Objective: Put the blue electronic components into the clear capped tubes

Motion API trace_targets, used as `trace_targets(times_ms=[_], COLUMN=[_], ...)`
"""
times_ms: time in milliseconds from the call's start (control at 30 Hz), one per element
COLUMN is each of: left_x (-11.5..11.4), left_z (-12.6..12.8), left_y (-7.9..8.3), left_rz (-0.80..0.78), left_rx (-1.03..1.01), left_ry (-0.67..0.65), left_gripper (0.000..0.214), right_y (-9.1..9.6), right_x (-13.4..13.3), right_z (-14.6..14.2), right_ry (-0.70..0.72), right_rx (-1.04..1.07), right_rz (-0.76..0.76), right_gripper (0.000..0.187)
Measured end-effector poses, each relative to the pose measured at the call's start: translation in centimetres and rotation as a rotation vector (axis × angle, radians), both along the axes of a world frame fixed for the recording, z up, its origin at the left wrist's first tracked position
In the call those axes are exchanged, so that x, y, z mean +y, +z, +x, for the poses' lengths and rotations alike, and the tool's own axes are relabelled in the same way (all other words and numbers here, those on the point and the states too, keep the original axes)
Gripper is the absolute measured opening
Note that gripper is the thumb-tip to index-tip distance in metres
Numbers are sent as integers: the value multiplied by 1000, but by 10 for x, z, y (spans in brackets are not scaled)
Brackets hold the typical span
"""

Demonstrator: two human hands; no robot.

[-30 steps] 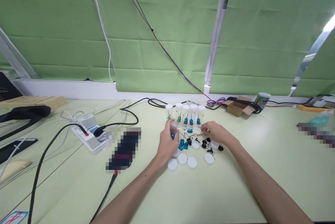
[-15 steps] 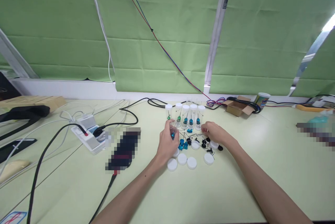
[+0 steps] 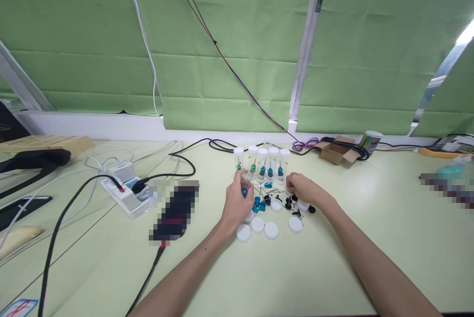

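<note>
My left hand (image 3: 236, 202) is closed around a clear vial (image 3: 245, 182) with a blue part inside, held just above the table. My right hand (image 3: 304, 189) has its fingers curled over small loose parts; what it pinches is too small to name. Between the hands lie blue parts (image 3: 259, 204), black parts (image 3: 292, 203) and thin wire leads. Several loose white caps (image 3: 258, 225) lie in front of the hands. Behind them stands a row of capped clear vials (image 3: 262, 162) holding green and blue parts.
A white power strip (image 3: 126, 190) with black and white cables lies at the left, beside a blurred dark object (image 3: 175, 211). An open cardboard box (image 3: 336, 149) and a printed cup (image 3: 371, 141) stand at the back right. Green blinds cover the window behind.
My right hand has drawn slightly to the right and closed a little more over the parts. The left hand and vial stay almost still.
</note>
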State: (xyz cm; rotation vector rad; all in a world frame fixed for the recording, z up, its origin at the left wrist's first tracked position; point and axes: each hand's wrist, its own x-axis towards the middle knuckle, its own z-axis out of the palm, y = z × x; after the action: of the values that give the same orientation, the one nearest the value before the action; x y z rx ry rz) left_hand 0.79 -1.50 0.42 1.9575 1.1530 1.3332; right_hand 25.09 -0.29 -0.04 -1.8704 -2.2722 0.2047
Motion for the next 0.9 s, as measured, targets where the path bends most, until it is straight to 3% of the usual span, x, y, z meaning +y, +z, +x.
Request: trace_targets(times_ms=[900], left_x=[-2], left_z=[1], left_y=[0], left_rz=[1], left_rx=[2], left_ry=[-3], left_gripper=[33], right_y=[10], right_x=[-7], right_z=[-9], right_ry=[48], right_rx=[-39], right_rz=[4], right_gripper=[18])
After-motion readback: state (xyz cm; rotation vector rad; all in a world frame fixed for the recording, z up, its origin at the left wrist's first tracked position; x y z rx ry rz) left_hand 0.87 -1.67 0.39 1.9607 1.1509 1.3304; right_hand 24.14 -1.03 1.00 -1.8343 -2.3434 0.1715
